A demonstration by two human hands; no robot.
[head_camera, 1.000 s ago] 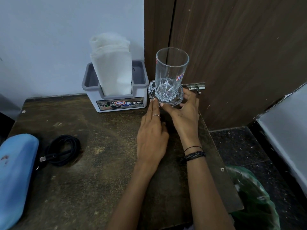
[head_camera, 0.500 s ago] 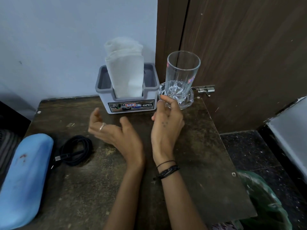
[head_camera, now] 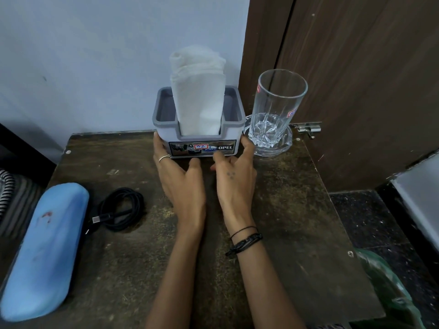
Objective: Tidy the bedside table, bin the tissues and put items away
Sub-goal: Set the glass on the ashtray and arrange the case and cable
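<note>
Hands (head_camera: pixel 206 181) now flanking tissue holder (head_camera: pixel 202 141)

Your table (head_camera: pixel 285 233): dark, scuffed top | back edge: tissue holder (head_camera: pixel 202 143), glass dish (head_camera: pixel 273 148) just beside it | left: blue case (head_camera: pixel 45 250), coiled black cable (head_camera: pixel 118 210) near it

Head view, down over bedside table (head_camera: pixel 297 210)
</note>
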